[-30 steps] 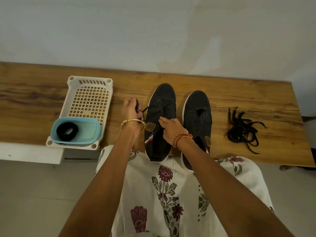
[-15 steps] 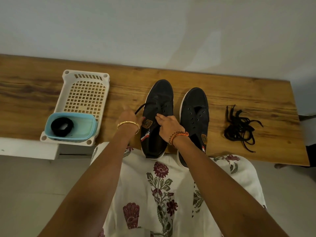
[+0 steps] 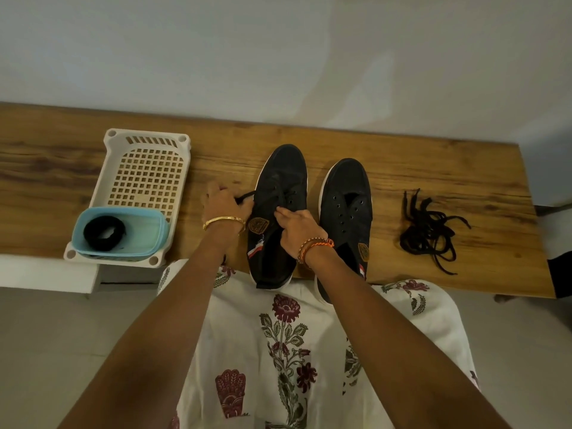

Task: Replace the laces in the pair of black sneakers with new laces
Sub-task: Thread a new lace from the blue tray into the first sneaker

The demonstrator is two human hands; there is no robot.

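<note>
My left hand pinches the lace out left of the left sneaker, right hand pinching its eyelets; next, thread the following hole.

Left hand drew lace further leftward from left sneaker.

Left hand motion-blurred at its fingertips, grip on lace unclear; right hand covers left sneaker tongue, its forearm hides right sneaker heel at 6 o'clock; dark object cut off at 3 o'clock edge.
</note>
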